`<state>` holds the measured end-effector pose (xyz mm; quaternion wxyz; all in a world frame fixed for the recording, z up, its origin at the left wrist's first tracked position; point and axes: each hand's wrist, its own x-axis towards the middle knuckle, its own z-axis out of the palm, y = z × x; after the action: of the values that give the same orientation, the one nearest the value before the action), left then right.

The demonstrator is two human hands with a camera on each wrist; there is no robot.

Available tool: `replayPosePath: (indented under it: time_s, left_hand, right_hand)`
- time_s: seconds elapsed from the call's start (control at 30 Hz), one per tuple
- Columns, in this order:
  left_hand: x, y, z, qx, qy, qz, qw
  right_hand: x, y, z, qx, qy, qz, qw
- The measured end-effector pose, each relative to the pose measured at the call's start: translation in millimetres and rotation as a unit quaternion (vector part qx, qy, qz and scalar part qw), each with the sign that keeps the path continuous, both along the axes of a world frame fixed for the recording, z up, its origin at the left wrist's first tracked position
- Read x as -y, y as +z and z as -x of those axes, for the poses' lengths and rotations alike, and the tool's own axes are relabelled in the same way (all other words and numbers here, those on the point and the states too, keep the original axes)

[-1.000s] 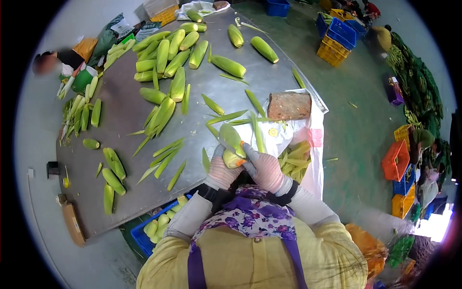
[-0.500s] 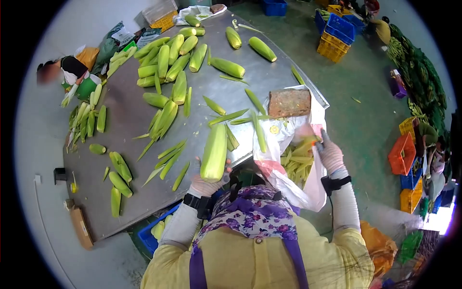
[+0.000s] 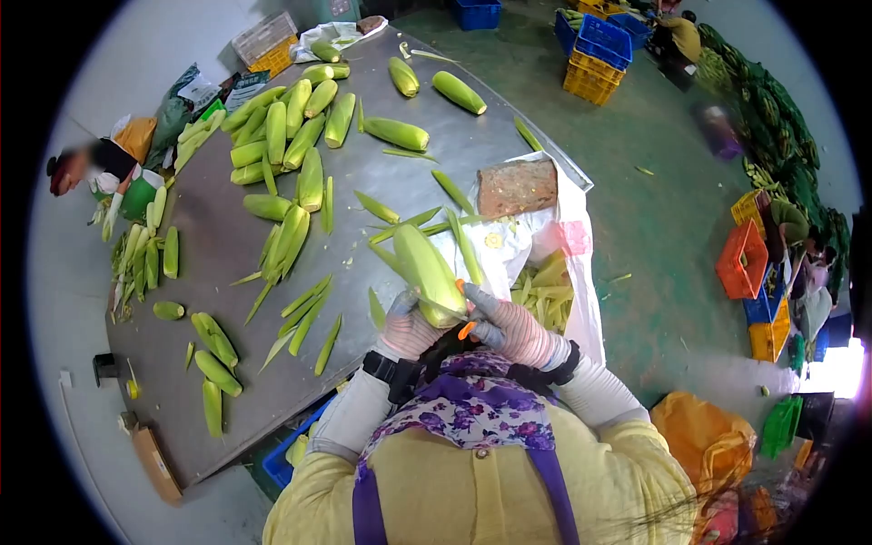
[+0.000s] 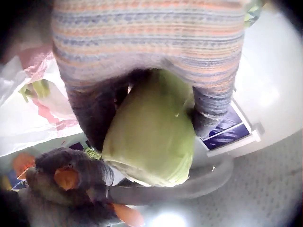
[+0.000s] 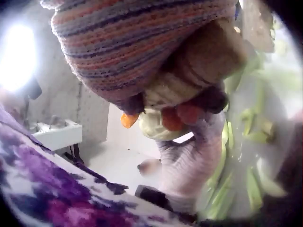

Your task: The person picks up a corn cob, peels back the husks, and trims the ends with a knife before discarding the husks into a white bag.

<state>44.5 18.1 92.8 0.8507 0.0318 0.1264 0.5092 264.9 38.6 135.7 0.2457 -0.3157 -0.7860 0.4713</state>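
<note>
An ear of corn (image 3: 427, 263) in green husk points away from the person over the table edge. My gloved left hand (image 3: 406, 331) grips it near the base; in the left wrist view, fingers and thumb lie on either side of the husk (image 4: 151, 132). My gloved right hand (image 3: 520, 331) is at the right of the base, its fingers curled round a knife with orange parts. A grey blade (image 4: 175, 190) reaches from that hand across the ear's base in the left wrist view, blurred. Orange also shows beside the right fingers.
A pile of corn ears (image 3: 295, 123) and loose husk strips (image 3: 304, 309) lie on the metal table (image 3: 363, 263). At right, a white bag (image 3: 590, 309) holds pale husk leaves, with a reddish block (image 3: 518, 188) by its mouth. Below the table edge sits a blue crate (image 3: 277, 465).
Half a second ago the right hand was out over the bag while the left held the ear alone. Now the right hand is back at the ear's base, and the ear is tilted.
</note>
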Motion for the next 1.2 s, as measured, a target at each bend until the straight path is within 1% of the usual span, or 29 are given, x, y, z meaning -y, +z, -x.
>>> replayPosePath:
  time_s: [0.07, 0.17, 0.2, 0.23, 0.27, 0.3, 0.37, 0.43, 0.47, 0.5, 0.53, 0.57, 0.6, 0.63, 0.67, 0.73, 0.77, 0.8, 0.83, 0.87, 0.9, 0.93, 0.97, 1.0, 1.07, 1.1, 1.13, 1.17, 1.2]
  left_hand:
    - [1, -1, 1, 0.000, 0.007, -0.012, 1.000]
    - [3, -5, 1, 0.002, 0.040, -0.032, 0.999]
    - [2, -9, 1, -0.004, 0.058, -0.033, 0.998]
    - [2, -12, 1, -0.010, 0.076, -0.033, 0.997]
    - [1, -5, 0, -0.021, 0.086, -0.055, 0.995]
    - [0, 9, -2, -0.032, 0.096, -0.076, 0.992]
    - [-1, 16, 1, -0.065, 0.098, -0.098, 0.988]
    - [-2, 15, 11, -0.108, 0.086, -0.102, 0.985]
    - [-1, 16, 13, -0.169, 0.084, -0.126, 0.974]
    - [-2, 18, 14, -0.230, 0.082, -0.151, 0.958]
    - [-2, 19, 17, -0.290, 0.081, -0.175, 0.937]
    - [-3, 17, 21, -0.383, 0.069, -0.255, 0.885]
    - [-4, 14, 25, -0.471, 0.055, -0.330, 0.817]
    - [-5, 13, 28, -0.550, 0.039, -0.397, 0.734]
    - [-4, 29, 22, -0.592, 0.010, -0.425, 0.684]
    - [-6, 21, 21, -0.640, -0.019, -0.439, 0.630]
    - [-4, 18, 20, -0.663, -0.034, -0.443, 0.602]
    - [-1, 20, 17, -0.644, -0.012, -0.425, 0.637]
    - [0, 14, 16, -0.658, 0.010, -0.445, 0.607]
    - [-1, 9, 15, -0.671, 0.034, -0.465, 0.576]
    - [-2, 5, 13, -0.683, 0.057, -0.484, 0.544]
    - [0, 2, 10, -0.603, 0.043, -0.409, 0.684]
    - [0, 7, 4, -0.503, 0.028, -0.322, 0.802]
    - [0, 11, -3, -0.386, 0.011, -0.226, 0.894]
    - [-1, 13, -13, -0.288, 0.022, -0.121, 0.950]
    - [-1, 13, -18, -0.236, 0.026, -0.066, 0.969]
    - [-6, -2, -21, -0.188, 0.026, -0.045, 0.981]
    - [-11, -16, -25, -0.140, 0.027, -0.022, 0.990]
    - [-16, -19, -30, -0.091, 0.027, -0.001, 0.996]
  right_hand:
    - [4, -11, 0, -0.019, 0.007, 0.085, 0.996]
    - [10, -14, 8, -0.078, -0.029, 0.082, 0.993]
    - [10, -14, 12, -0.133, -0.069, 0.174, 0.973]
    - [11, -11, 18, -0.186, -0.107, 0.263, 0.941]
    - [11, -8, 22, -0.237, -0.145, 0.348, 0.895]
    - [0, 0, 14, -0.265, -0.156, 0.382, 0.871]
    - [-8, 8, 19, -0.290, -0.178, 0.376, 0.862]
    - [-8, 15, 20, -0.263, -0.172, 0.348, 0.883]
    - [-7, 17, 19, -0.249, -0.171, 0.334, 0.893]
    - [-9, 13, 18, -0.261, -0.151, 0.354, 0.885]
    - [-12, 3, 19, -0.273, -0.130, 0.373, 0.877]
    - [-16, -8, 20, -0.284, -0.107, 0.393, 0.868]
    - [-20, -17, 20, -0.304, -0.109, 0.443, 0.836]
    - [-20, -25, 22, -0.316, -0.104, 0.464, 0.821]
    - [-18, -29, 24, -0.327, -0.098, 0.483, 0.807]
    - [-14, -32, 18, -0.346, -0.078, 0.511, 0.783]
    - [-13, -30, 18, -0.353, -0.117, 0.491, 0.788]
    - [-12, -28, 19, -0.360, -0.155, 0.471, 0.790]
    - [-10, -28, 19, -0.367, -0.195, 0.448, 0.791]
    - [-17, -29, 17, -0.293, -0.254, 0.371, 0.844]
    - [-18, -27, 11, -0.256, -0.283, 0.361, 0.851]
    - [-17, -22, 3, -0.219, -0.313, 0.349, 0.856]
    - [-18, -10, 2, -0.181, -0.342, 0.336, 0.859]
    - [-19, -13, 6, -0.219, -0.378, 0.283, 0.854]
    - [-24, -21, 3, -0.235, -0.406, 0.215, 0.856]
    - [-24, -22, 0, -0.242, -0.420, 0.182, 0.856]
    - [-21, -18, -6, -0.253, -0.408, 0.230, 0.847]
    - [-21, -12, -11, -0.226, -0.421, 0.185, 0.859]
    - [-21, -7, -16, -0.198, -0.432, 0.139, 0.869]
